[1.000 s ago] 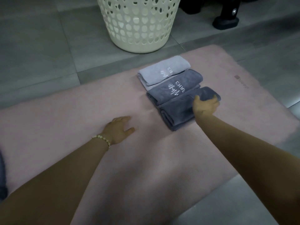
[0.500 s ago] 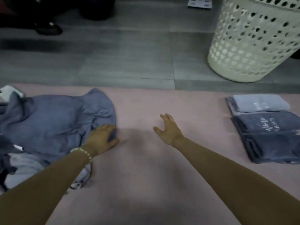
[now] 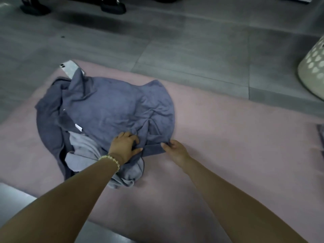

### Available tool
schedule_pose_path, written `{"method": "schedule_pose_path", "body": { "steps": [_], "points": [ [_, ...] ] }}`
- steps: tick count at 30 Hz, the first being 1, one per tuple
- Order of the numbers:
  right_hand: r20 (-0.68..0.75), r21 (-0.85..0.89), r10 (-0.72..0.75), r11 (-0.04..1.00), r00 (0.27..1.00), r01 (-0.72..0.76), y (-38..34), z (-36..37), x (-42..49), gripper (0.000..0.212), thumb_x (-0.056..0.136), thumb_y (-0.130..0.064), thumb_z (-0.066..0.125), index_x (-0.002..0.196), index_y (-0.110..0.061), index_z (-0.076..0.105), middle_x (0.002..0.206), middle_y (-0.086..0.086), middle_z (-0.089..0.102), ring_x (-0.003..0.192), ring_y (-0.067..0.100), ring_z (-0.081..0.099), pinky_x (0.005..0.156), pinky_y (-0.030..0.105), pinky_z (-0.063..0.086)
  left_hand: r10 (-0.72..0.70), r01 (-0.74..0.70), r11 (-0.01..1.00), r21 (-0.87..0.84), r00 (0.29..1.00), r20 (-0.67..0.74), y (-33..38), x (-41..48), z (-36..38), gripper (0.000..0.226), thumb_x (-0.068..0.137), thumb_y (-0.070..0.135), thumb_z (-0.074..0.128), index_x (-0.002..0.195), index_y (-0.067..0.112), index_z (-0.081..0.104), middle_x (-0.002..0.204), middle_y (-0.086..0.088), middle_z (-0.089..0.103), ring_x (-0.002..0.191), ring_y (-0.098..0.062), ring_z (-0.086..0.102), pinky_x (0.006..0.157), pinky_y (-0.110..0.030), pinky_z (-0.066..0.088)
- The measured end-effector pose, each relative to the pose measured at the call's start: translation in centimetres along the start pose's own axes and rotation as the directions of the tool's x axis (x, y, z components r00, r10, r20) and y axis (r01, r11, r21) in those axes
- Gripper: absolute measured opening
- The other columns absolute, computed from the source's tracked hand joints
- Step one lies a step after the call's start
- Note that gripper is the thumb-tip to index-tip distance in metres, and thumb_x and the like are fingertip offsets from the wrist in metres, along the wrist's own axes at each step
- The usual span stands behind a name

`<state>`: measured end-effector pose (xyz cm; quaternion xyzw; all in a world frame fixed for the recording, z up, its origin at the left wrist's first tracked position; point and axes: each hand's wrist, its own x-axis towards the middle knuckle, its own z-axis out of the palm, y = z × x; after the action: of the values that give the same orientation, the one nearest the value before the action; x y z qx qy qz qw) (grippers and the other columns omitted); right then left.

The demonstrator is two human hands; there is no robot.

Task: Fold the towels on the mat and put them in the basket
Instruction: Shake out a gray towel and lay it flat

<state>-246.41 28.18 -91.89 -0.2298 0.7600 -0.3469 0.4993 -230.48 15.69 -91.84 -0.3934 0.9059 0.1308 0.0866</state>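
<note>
Behind the towel heap (image 3: 114,109), a phone (image 3: 70,68) lies partly covered

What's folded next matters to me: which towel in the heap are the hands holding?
The dark blue towel on top; the pale grey towel lies underneath it.

bare forearms, no sleeves; pale bead bracelet (image 3: 112,161) on left wrist
</note>
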Motion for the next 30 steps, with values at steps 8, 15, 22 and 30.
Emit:
{"method": "schedule_pose_path", "body": {
  "steps": [8,15,22,30],
  "points": [
    [-0.072,0.032,-0.142,0.989,0.987,0.145,-0.5,0.0,1.2,0.033,0.091,-0.028,0.062,0.072,-0.001,0.058,0.091,0.02,0.06,0.077,0.017,0.052,0.061,0.015,0.039,-0.002,0.003,0.996,0.09,1.0,-0.003,-0.4,-0.1,1.4,0.051,0.079,0.057,0.063,0.111,0.018,0.056,0.116,-0.004,0.047,0.11,-0.025,0.043,0.095,-0.033,0.032],
    [-0.151,0.492,-0.086,0.857,0.985,0.15,-2.6,-5.7,-1.2,0.018,0.097,-0.026,0.05,0.091,-0.013,0.061,0.093,0.002,0.065,0.082,0.013,0.061,0.072,0.021,0.051,-0.004,-0.188,0.731,-0.656,0.96,-0.279,1.8,1.0,-3.9,0.014,0.093,0.025,0.057,0.084,0.014,0.053,0.074,0.001,0.054,0.068,0.0,0.05,0.069,-0.018,0.041],
    [-0.417,0.583,-0.075,0.743,0.906,0.329,-11.0,-16.6,-8.3,0.021,0.1,-0.028,0.044,0.111,-0.013,0.054,0.093,0.003,0.067,0.074,0.011,0.065,0.062,0.022,0.056,-0.103,-0.324,0.453,-0.83,0.906,-0.41,11.1,2.4,-15.4,0.019,0.1,0.022,0.041,0.082,0.021,0.042,0.075,-0.002,0.051,0.068,-0.005,0.049,0.068,-0.019,0.042],
    [-0.447,0.172,-0.409,0.834,0.796,0.525,-21.7,-26.1,-25.5,0.015,0.093,-0.032,0.057,0.093,-0.021,0.067,0.09,0.0,0.071,0.082,0.012,0.067,0.076,0.024,0.054,0.199,-0.473,0.485,-0.736,0.879,-0.433,21.4,-2.3,-31.0,0.03,0.087,0.038,0.062,0.107,0.018,0.054,0.096,0.011,0.059,0.085,0.005,0.054,0.072,-0.001,0.039]
  ]
}}
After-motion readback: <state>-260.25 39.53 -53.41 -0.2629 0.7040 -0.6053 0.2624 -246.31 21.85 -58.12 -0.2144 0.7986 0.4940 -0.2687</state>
